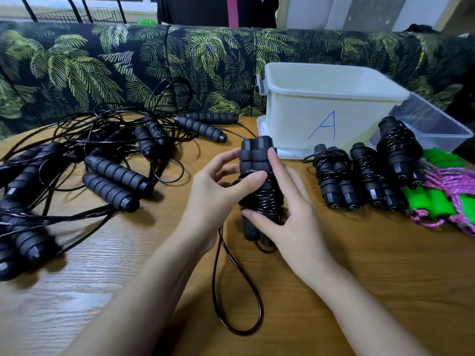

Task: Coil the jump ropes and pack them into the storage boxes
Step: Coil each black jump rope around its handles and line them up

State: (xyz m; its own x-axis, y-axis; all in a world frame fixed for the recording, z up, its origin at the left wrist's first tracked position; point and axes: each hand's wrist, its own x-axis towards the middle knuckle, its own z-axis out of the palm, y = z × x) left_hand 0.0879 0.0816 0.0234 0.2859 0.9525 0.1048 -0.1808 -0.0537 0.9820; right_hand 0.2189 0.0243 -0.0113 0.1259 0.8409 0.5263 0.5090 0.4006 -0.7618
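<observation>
Rope (257, 154) at table (385, 265) centre, handles paired upright, cord wound round them; tail loop (239, 291) trails toward 6 o'clock. Both hands grasp it: left hand (223, 186) from 9 o'clock, thumb pressing the cord; right hand (285, 209) from 3 o'clock, thumb on lower wraps. Loose ropes (115, 173) piled at 9–10 o'clock. Coiled ropes (334, 181) at 3 o'clock, green ropes (442, 199) beyond (purple cord). Box A (331, 109) at 1 o'clock, clear box (434, 124) touching it at 2.
</observation>
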